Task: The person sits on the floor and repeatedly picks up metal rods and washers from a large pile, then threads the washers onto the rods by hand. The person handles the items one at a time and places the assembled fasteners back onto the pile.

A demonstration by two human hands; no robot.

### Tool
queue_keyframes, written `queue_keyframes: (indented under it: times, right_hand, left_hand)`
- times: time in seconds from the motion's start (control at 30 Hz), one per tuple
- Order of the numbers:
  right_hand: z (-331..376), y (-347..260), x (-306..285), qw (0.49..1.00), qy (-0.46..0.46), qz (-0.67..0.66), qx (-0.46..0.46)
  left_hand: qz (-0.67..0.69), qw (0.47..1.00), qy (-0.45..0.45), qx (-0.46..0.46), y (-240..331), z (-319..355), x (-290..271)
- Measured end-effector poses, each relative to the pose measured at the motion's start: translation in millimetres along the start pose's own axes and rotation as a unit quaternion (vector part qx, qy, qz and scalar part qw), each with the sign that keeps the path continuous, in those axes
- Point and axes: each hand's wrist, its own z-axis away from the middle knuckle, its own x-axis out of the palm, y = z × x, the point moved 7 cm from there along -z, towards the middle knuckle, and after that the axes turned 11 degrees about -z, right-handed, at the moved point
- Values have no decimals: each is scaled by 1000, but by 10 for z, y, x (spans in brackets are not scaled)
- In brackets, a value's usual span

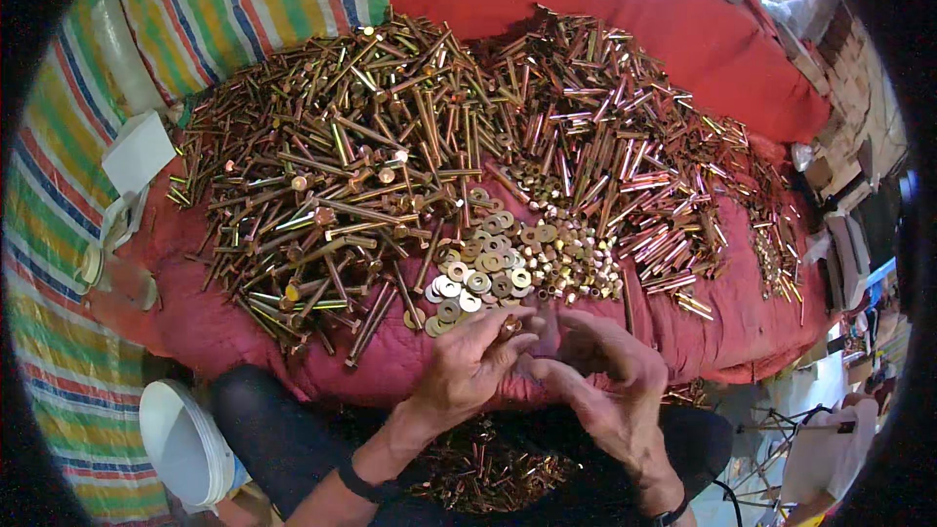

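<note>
Fingers of the left hand (468,361) pinch a small brass piece (509,328), right hand's (600,356) grip unclear.

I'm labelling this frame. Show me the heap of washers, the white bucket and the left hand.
heap of washers (473,278), head view, on a washer near the heap's middle.
white bucket (181,444), head view, on its side wall.
left hand (468,366), head view, on the back of the hand.

Two hands seen; one white bucket (181,444); one red cloth (742,317); bolts (322,176), washers (468,278), nuts (576,268) heaped beyond count.
</note>
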Motion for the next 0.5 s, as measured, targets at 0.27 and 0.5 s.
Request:
queue_keyframes:
  times: [0.27, 0.5]
  right_hand:
    - [-118, 82, 254, 989, -103, 72, -81]
    - [-24, 74, 391, 967, -113, 127, -189]
  left_hand:
    - [-138, 985, -7, 99, 104, 89, -52]
    - [-179, 978, 7, 107, 190, 166, -167]
